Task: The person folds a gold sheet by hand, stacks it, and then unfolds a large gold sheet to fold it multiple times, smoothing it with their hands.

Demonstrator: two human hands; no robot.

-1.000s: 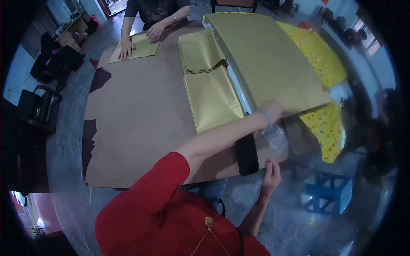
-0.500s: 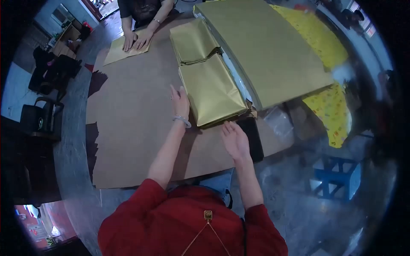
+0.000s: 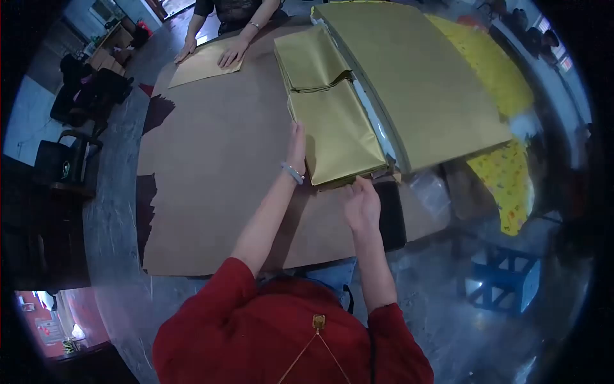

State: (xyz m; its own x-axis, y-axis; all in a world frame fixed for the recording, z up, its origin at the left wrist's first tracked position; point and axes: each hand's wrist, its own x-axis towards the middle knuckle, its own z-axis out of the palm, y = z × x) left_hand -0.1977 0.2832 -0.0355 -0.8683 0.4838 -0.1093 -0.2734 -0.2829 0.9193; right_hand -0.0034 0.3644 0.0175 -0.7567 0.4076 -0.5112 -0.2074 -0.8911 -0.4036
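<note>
A near stack of folded gold sheets (image 3: 339,131) lies on the brown-covered table, its near end slightly uneven. My left hand (image 3: 297,148), a bracelet at its wrist, lies along the stack's left side with its fingers stretched out. At the near edge, my right hand (image 3: 363,203) has its fingertips up against the sheets, fingers extended and the palm turned inward. Neither hand is wrapped round anything. Directly behind this stack is a second gold stack (image 3: 311,61).
A large pile of flat gold sheets (image 3: 422,83) stands to the right, beside yellow patterned wrapping (image 3: 505,179). A black object (image 3: 389,214) lies by my right hand. Across the table (image 3: 217,160), another person's hands (image 3: 235,51) rest on a gold sheet. A blue stool (image 3: 505,278) stands on the floor.
My left hand has moved in against the stack's left side. My right hand has come up to its near edge. The other person's hands have spread apart on their sheet.
</note>
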